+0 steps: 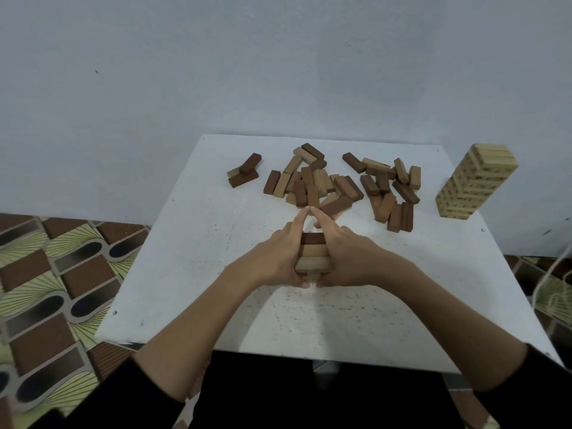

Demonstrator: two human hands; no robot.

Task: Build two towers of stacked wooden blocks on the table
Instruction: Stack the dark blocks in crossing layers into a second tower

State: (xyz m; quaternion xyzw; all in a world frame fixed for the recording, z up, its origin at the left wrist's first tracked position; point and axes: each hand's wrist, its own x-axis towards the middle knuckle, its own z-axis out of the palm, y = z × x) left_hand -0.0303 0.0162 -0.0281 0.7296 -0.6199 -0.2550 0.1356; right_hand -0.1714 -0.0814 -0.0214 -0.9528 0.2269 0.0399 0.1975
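A short stack (313, 252) at the table's (185, 274) centre is being squeezed between the left hand (275, 258) and right hand (349, 258), fingers straight, fingertips meeting at 12 o'clock, its base being hidden, while one finished tower (473, 181) and loose blocks (334, 184), too jumbled for counting, are lying toward 1 o'clock.

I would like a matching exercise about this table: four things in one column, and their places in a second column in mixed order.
Things:
1. pale tower
2. small stack
3. loose pile
4. three blocks apart

Places:
A. between the left hand and the right hand
B. far right corner of the table
C. far middle of the table
D. left of the pile, far side

Pairs: 1-B, 2-A, 3-C, 4-D
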